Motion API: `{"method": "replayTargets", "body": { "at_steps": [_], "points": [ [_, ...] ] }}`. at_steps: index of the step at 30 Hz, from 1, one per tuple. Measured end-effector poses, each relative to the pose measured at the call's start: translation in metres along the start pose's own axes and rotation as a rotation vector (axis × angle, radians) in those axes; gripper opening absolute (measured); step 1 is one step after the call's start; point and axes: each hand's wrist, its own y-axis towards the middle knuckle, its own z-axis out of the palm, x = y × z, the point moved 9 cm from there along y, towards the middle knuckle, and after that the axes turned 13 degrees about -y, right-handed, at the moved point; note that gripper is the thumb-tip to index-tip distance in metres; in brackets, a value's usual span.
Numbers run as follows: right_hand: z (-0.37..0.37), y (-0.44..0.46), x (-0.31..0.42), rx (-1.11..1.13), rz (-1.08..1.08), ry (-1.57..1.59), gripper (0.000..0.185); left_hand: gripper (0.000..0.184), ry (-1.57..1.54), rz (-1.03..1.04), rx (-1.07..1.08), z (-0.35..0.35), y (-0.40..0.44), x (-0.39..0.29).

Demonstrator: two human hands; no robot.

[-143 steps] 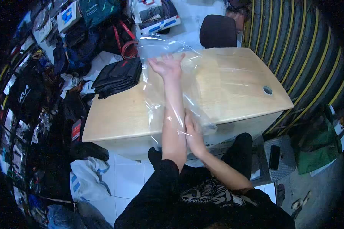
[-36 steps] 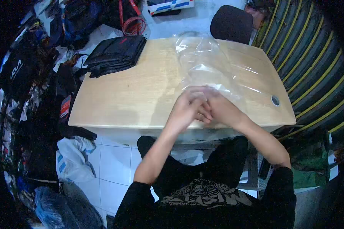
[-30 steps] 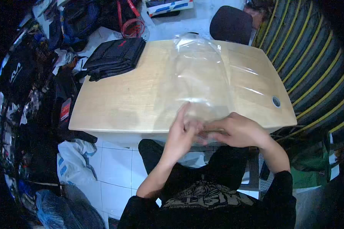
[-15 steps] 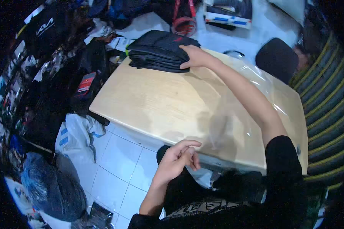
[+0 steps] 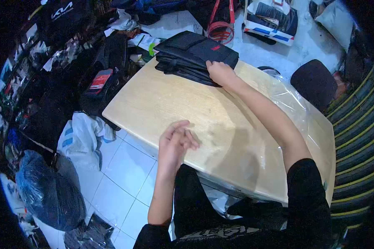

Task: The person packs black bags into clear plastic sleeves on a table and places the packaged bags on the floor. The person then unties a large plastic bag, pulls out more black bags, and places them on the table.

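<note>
A stack of flat black fabric bags (image 5: 187,54) lies at the far end of the light wooden table (image 5: 170,99); the top one has a flap and a small red mark. My right hand (image 5: 221,73) reaches across and has its fingers closed at the near right edge of the stack. How many layers it grips is hidden. Over the table's near edge hovers my left hand (image 5: 177,139), its fingers loosely bent and apart, with nothing in them.
Clear plastic film (image 5: 291,99) lies along the table's right side. A dark round-topped stool (image 5: 314,81) and a yellow-striped black surface (image 5: 357,145) stand to the right. On the left floor are a full dark plastic bag (image 5: 50,191) and a white sack (image 5: 81,137).
My left hand has risen from below the table's near edge to above it. My right hand's fingers have closed more at the stack's edge. The view has shifted slightly.
</note>
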Motion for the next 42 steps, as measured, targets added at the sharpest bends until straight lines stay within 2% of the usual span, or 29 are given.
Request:
{"method": "replayTargets", "body": {
  "at_steps": [2,5,6,9,11,12,13,15,16,17,18,20,21,22,23,25,27,28,31,33,35,36,38,41,42],
  "points": [
    [-0.012,-0.004,0.003,-0.001,0.004,0.002,0.028,0.034,-0.006,0.015,-0.02,-0.007,0.01,-0.003],
    [-0.057,-0.035,0.032,-0.056,-0.105,-0.021,0.027,0.041,-0.137,0.086,-0.144,-0.014,0.032,-0.011],
    [-0.071,-0.049,0.046,-0.023,-0.117,-0.007,0.029,0.052,-0.177,0.062,-0.168,-0.023,0.043,-0.01],
    [-0.105,-0.105,0.101,0.016,-0.211,0.035,0.038,0.054,-0.243,0.109,-0.273,-0.03,0.052,-0.032],
    [-0.137,-0.148,0.141,-0.039,-0.319,0.039,0.04,0.056,-0.411,0.148,-0.063,-0.03,0.061,-0.048],
    [-0.143,-0.164,0.16,-0.115,-0.331,-0.013,0.036,0.049,-0.438,0.202,-0.088,-0.047,0.057,-0.053],
    [-0.155,-0.172,0.173,-0.191,-0.345,-0.063,0.034,0.047,-0.315,0.279,-0.176,-0.063,0.045,-0.059],
    [-0.155,-0.178,0.185,0.119,-0.477,0.202,0.034,0.044,-0.062,0.426,-0.368,-0.096,0.001,-0.07],
    [-0.155,-0.18,0.192,0.272,-0.547,0.336,0.036,0.046,-0.095,0.412,-0.377,-0.103,-0.017,-0.07],
    [-0.155,-0.169,0.181,0.209,-0.412,0.405,0.046,0.049,-0.132,0.399,-0.39,-0.112,-0.036,-0.072],
    [-0.146,-0.154,0.166,0.27,-0.264,0.368,0.045,0.051,-0.182,0.347,-0.375,-0.131,-0.047,-0.069],
    [-0.133,-0.125,0.128,0.177,-0.001,0.523,0.047,0.053,-0.152,0.239,-0.393,-0.172,-0.065,-0.07],
    [-0.114,-0.112,0.112,0.121,0.095,0.493,0.06,0.053,-0.143,0.181,-0.4,-0.184,-0.074,-0.067],
    [-0.09,-0.101,0.105,0.252,0.105,0.522,0.074,0.054,-0.161,0.187,-0.33,-0.179,-0.079,-0.07],
    [-0.051,-0.094,0.105,0.609,0.1,0.498,0.083,0.055,-0.181,0.171,-0.275,-0.178,-0.08,-0.069],
    [-0.05,-0.112,0.119,0.851,0.257,0.849,0.072,0.057,-0.218,0.138,-0.151,-0.178,-0.077,-0.068],
    [-0.048,-0.114,0.14,0.838,0.276,1.35,0.06,0.059,-0.232,0.186,-0.144,-0.187,-0.079,-0.068],
    [-0.05,-0.114,0.148,0.814,0.286,1.603,0.056,0.06,-0.245,0.218,-0.102,-0.189,-0.079,-0.072],
    [-0.099,-0.12,0.144,0.683,0.114,1.895,0.052,0.059,-0.161,0.377,0.018,-0.164,-0.086,-0.105],
    [-0.132,-0.118,0.125,0.464,0.041,1.772,0.054,0.06,-0.054,0.533,0.056,-0.131,-0.092,-0.135],
    [-0.163,-0.122,0.109,0.214,0.036,1.639,0.052,0.06,0.014,0.563,0.102,-0.119,-0.093,-0.154],
    [-0.176,-0.119,0.097,0.131,0.043,1.569,0.052,0.058,-0.142,0.562,0.086,-0.129,-0.087,-0.163],
    [-0.201,-0.118,0.07,-0.084,0.081,1.505,0.05,0.056,-0.1,0.604,0.071,-0.101,-0.08,-0.175],
    [-0.244,-0.129,0.03,-0.538,0.169,0.969,0.045,0.059,0.4,0.854,-0.016,0.02,-0.105,-0.201],
    [-0.265,-0.138,0.028,-0.59,0.178,1.075,0.04,0.062,0.442,1.029,0.032,0.055,-0.118,-0.205]
  ]
}}
